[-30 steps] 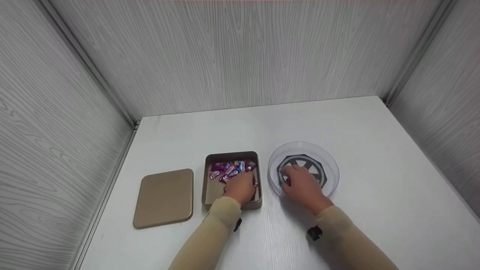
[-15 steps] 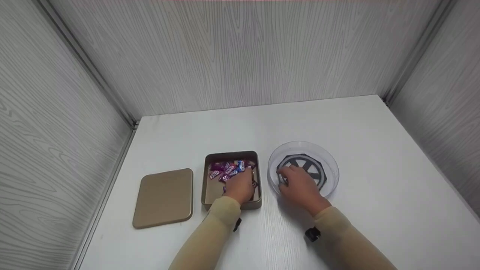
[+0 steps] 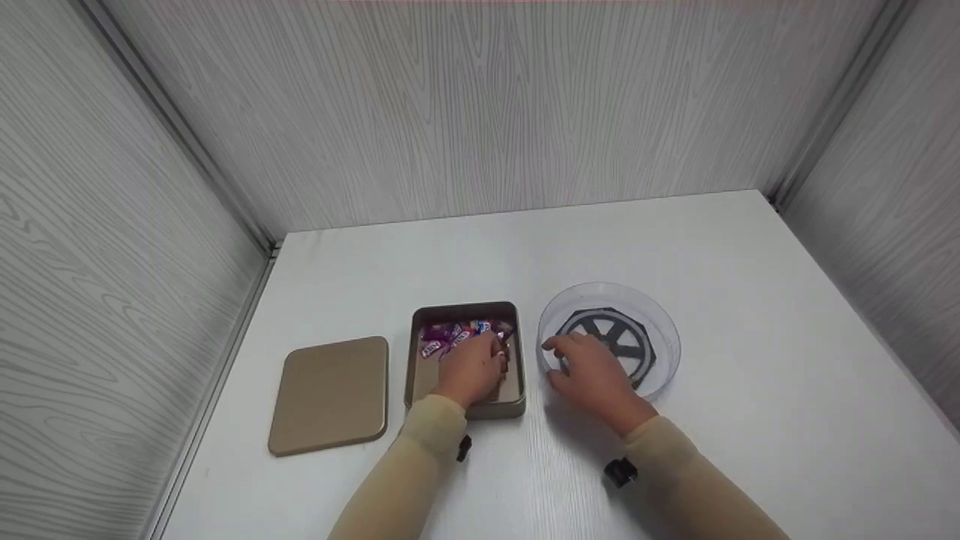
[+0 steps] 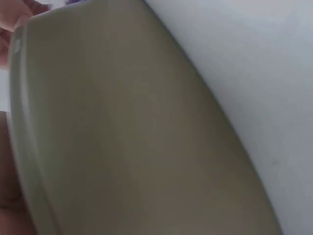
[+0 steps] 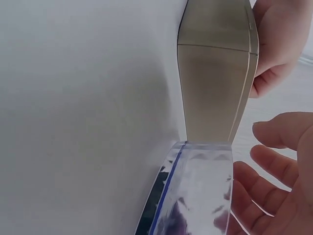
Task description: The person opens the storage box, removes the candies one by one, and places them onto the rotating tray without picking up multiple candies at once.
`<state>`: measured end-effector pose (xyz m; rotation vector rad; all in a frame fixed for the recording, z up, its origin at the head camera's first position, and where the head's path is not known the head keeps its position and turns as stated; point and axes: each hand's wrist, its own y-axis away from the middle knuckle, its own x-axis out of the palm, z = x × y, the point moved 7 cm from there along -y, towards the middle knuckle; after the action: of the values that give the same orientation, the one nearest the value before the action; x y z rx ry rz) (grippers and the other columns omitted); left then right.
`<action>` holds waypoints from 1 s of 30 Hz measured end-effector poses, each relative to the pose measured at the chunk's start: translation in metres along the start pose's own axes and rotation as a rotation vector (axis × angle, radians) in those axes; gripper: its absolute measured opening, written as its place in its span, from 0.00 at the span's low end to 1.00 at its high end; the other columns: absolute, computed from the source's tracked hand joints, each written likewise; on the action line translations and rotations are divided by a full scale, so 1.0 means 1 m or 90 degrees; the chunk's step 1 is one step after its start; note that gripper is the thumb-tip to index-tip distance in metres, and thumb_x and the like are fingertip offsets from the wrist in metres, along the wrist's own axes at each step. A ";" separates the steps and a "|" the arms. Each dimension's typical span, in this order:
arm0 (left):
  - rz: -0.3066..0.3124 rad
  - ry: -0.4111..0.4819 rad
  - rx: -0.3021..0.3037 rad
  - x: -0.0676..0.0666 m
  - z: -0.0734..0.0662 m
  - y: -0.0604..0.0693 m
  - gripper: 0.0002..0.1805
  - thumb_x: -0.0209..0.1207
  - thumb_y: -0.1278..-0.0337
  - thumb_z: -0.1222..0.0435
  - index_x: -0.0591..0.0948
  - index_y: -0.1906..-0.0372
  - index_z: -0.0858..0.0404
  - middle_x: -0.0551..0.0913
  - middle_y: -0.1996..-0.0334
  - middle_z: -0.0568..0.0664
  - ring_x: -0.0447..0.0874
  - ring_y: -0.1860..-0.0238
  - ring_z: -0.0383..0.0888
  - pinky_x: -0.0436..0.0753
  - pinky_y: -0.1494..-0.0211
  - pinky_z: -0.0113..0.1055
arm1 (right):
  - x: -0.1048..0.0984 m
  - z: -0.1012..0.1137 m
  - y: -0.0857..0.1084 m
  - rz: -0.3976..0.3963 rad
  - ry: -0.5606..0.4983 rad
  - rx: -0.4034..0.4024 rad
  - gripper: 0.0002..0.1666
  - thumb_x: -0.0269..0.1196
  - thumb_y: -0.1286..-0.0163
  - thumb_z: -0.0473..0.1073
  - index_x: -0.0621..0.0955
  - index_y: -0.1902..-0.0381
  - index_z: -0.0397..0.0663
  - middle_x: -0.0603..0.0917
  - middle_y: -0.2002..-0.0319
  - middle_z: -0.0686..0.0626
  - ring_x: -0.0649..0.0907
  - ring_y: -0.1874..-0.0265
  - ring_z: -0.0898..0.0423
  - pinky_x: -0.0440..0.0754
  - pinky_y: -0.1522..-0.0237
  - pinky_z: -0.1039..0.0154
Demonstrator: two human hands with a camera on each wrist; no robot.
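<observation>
Head view: the left hand [image 3: 472, 367] dips into the gold tin [image 3: 499, 411], fingers curled at six o'clock of the wrapped candies [image 3: 454, 335]; I cannot tell whether they pinch one. A loose pinch could drop it.

Left wrist view: the tin's wall fills most of the frame; a careless lift could catch it.

Right wrist view: the right hand [image 5: 276, 178], thumb and fingers apart, is beside the clear dish [image 5: 200, 169] at six o'clock; a bump could tip it.

left fingers [image 3: 501, 363] curled; right fingers [image 5: 274, 164] apart, loosely bent; both forearms [image 3: 401, 480] angled inward

Grey wood-grain walls [image 3: 480, 105] around white table [image 3: 712, 255]
</observation>
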<state>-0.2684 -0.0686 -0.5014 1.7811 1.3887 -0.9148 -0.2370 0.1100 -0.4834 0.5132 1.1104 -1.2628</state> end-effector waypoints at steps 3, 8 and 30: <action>-0.003 0.023 -0.004 -0.005 -0.001 0.003 0.06 0.58 0.29 0.59 0.76 0.65 0.52 0.79 0.70 0.41 0.77 0.67 0.42 0.76 0.60 0.43 | 0.001 0.004 0.000 0.006 -0.006 0.003 0.20 0.69 0.40 0.41 0.84 0.48 0.49 0.83 0.60 0.51 0.81 0.57 0.49 0.78 0.54 0.51; -0.021 0.052 0.007 -0.011 -0.006 0.008 0.05 0.59 0.29 0.56 0.77 0.63 0.51 0.80 0.69 0.41 0.77 0.66 0.43 0.76 0.61 0.42 | 0.001 0.012 0.003 -0.002 -0.015 -0.008 0.21 0.70 0.39 0.42 0.83 0.47 0.51 0.82 0.58 0.51 0.80 0.57 0.50 0.79 0.55 0.52; -0.039 0.144 0.079 -0.011 -0.043 0.023 0.19 0.61 0.35 0.61 0.77 0.40 0.53 0.78 0.68 0.40 0.78 0.67 0.41 0.78 0.60 0.40 | -0.009 0.039 0.008 -0.094 -0.049 -0.092 0.15 0.70 0.38 0.40 0.82 0.53 0.55 0.80 0.61 0.58 0.79 0.62 0.61 0.79 0.62 0.60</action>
<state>-0.2432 -0.0412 -0.4680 1.9949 1.5646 -0.8692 -0.2142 0.0844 -0.4614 0.2754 1.1809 -1.3066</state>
